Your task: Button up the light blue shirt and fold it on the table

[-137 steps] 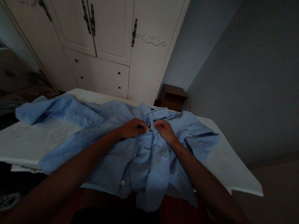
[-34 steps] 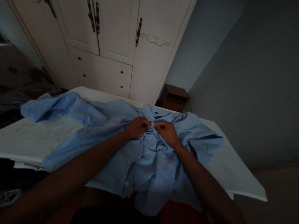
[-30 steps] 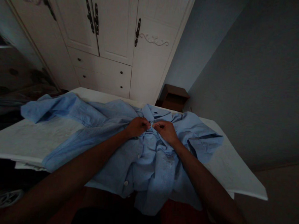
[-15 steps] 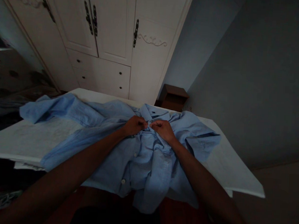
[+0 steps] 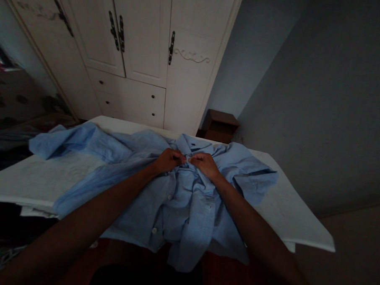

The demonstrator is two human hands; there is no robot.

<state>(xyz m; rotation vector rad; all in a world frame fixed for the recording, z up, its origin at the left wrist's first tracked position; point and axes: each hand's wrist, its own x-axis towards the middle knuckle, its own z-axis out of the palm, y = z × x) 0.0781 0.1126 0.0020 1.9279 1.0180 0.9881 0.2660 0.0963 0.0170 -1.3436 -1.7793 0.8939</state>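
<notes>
A light blue button-up shirt (image 5: 136, 207) lies spread on a white-covered table (image 5: 65, 172), its collar (image 5: 194, 143) at the far edge. Just below the collar, my left hand (image 5: 170, 159) pinches the front of the shirt. My right hand (image 5: 204, 164) pinches the cloth right beside it, the fingertips of both nearly touching. Whatever small part sits between the fingertips is too dark to make out. Lower on the front, white buttons (image 5: 154, 230) show along one edge. The other front edge hangs over the near side of the table.
Behind the table stands a white wardrobe (image 5: 144, 39) with dark handles and drawers. A small brown cabinet (image 5: 221, 123) is on the floor by the grey wall (image 5: 330, 102). Dark cloth and other items lie at the left, in shadow.
Both hands keep pinching the shirt below the collar, with hardly any movement. The view has tilted slightly, so the wardrobe appears a little lower.
</notes>
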